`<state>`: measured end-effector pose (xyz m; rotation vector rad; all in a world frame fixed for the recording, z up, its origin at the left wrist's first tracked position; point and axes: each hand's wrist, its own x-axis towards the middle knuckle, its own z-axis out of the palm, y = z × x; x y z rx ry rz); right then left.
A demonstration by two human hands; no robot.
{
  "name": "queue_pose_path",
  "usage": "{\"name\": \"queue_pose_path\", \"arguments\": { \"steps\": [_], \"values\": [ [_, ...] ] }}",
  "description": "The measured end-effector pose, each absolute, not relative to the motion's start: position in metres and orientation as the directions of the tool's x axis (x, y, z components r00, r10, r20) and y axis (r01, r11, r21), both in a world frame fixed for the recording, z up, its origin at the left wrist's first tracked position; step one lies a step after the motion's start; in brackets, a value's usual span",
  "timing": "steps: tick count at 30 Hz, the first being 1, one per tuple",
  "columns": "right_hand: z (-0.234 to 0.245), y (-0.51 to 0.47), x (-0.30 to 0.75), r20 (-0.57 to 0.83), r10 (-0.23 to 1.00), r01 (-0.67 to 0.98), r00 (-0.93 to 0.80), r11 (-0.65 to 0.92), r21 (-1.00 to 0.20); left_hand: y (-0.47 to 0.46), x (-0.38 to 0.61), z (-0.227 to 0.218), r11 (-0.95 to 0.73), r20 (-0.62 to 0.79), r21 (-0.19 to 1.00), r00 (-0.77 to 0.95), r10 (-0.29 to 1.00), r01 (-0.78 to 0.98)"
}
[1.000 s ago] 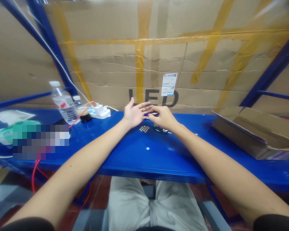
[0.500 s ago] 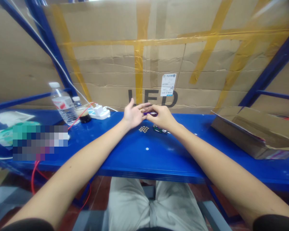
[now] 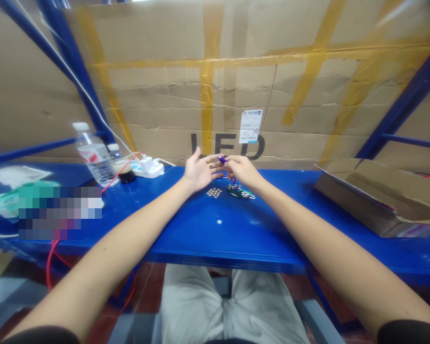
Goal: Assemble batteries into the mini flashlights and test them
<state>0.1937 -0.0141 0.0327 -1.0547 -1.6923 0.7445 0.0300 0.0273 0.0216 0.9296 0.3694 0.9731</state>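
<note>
My left hand (image 3: 198,173) is turned palm up with its fingers stretched out. A tiny gold-coloured spot shows at its fingers; I cannot tell whether it is a ring or a loose piece. My right hand (image 3: 241,170) pinches a small purple metal tube (image 3: 222,159) with a silvery end, tilted just over the left fingertips. Below the hands, several small round silvery pieces like button cells (image 3: 214,192) lie grouped on the table. Beside them is a little heap of green and silvery clips (image 3: 241,192), with something purple partly hidden under my right hand.
The blue table (image 3: 200,234) runs across the view. At left stand a water bottle (image 3: 93,155), a small bottle of dark liquid (image 3: 122,165) and a white power strip (image 3: 148,167) with cables. An open cardboard box (image 3: 376,200) sits at right. Large taped cardboard (image 3: 157,105) rises behind.
My right hand has turned, and the purple tube has gone from level to tilted, its silvery end now pointing up and left. More of the clip heap shows. My left hand has barely moved.
</note>
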Motion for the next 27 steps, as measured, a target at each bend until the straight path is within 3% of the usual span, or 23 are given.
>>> {"name": "queue_pose_path", "arguments": {
  "steps": [5,10,14,18,27],
  "values": [
    [0.036,-0.018,0.197,0.434,0.873,0.420,-0.222,0.488,-0.765,0.030,0.029,0.020,0.227,0.131,0.814,0.550,0.825,-0.534],
    [0.033,-0.026,0.197,0.523,0.755,0.667,-0.395,0.628,-0.402,0.029,0.030,0.021,0.214,0.120,0.820,0.524,0.843,-0.532],
    [0.034,-0.033,0.193,0.513,0.752,0.804,-0.414,0.566,-0.182,0.028,0.031,0.021,0.212,0.123,0.816,0.519,0.846,-0.539],
    [0.036,-0.035,0.192,0.515,0.746,0.828,-0.423,0.549,-0.115,0.030,0.031,0.020,0.225,0.108,0.814,0.520,0.847,-0.535],
    [0.037,-0.034,0.196,0.528,0.718,0.803,-0.453,0.586,-0.107,0.031,0.030,0.019,0.230,0.117,0.816,0.542,0.832,-0.530]
  ]
}}
